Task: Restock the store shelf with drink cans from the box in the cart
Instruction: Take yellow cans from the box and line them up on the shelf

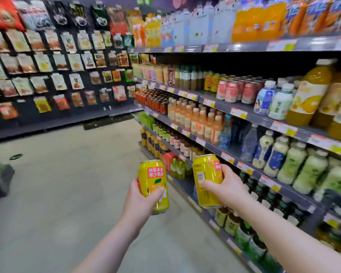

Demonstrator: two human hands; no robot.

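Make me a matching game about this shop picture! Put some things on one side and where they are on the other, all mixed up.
Things:
1. can with the orange cartoon fruit
2. can with the barcode showing
3. snack packets
4. pink cans

Places:
A. hanging on the dark wall across the aisle
B. held in the right hand
C. standing on a shelf beside taller bottles
D. held in the left hand

Pairs: 1-D, 2-B, 3-A, 4-C
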